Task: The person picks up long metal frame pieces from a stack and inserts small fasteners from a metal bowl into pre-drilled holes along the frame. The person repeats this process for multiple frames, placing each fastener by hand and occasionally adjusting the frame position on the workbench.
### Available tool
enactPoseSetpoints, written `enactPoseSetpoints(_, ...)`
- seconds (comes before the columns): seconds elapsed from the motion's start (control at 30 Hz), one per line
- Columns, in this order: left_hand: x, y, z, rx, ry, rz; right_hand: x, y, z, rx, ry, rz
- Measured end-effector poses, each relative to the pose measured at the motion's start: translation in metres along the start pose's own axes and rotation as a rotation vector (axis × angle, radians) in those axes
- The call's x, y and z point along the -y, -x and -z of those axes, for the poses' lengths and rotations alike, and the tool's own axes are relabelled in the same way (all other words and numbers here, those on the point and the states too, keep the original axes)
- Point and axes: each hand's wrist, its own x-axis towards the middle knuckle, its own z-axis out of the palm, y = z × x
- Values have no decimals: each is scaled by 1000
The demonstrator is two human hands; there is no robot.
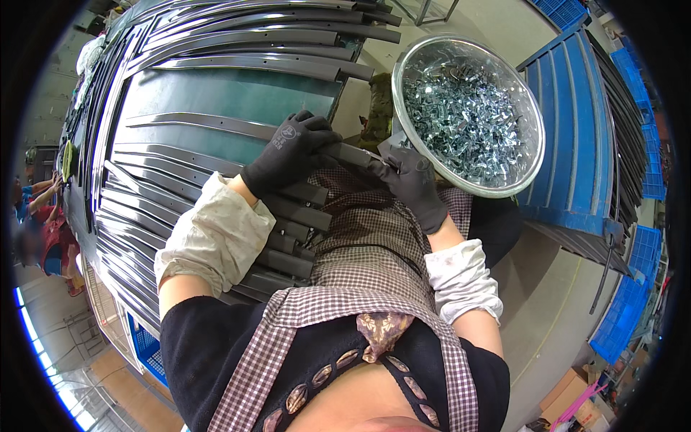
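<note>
Grey strip (209,124), and you've got it: your left hand (288,149) wraps round it, fingers closed, with the long tail running out to the left over the bench (230,90) and what looks like its near end poking into the gap between your hands. Your right hand (412,181) is at that tip, fingers bent in narrow; whether they pinch the strip or a small bright piece beside it, you can't tell from here.

It looks thin and glossy, so call it light for its length, springy along the run, stiffer across, probably slick against bare skin; your dark gloves should help. Hold close behind the tip, just where your left hand is, and let the bench take the tail so it doesn't whip or sag. Mind the edges, they could be sharp.

Just beyond your right hand, there's the clear bowl (534,147) heaped with shiny metal bits (468,119): light, hard, likely to snag on each other, so best picked by fingertips.
</note>
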Motion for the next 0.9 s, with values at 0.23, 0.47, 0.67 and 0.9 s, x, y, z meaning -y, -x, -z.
enactPoseSetpoints(0.23,2,2,-2,-22,17,17,4,38,23,7,99,36)
enactPoseSetpoints(0.47,1,2,0,-19,8,-24,9,27,21,112,220,85)
enactPoseSetpoints(0.67,9,0,-3,-19,-34,-84,34,3,22,168,448,132)
enactPoseSetpoints(0.9,3,9,4,14,-212,-159,-30,35,72,125,495,252)
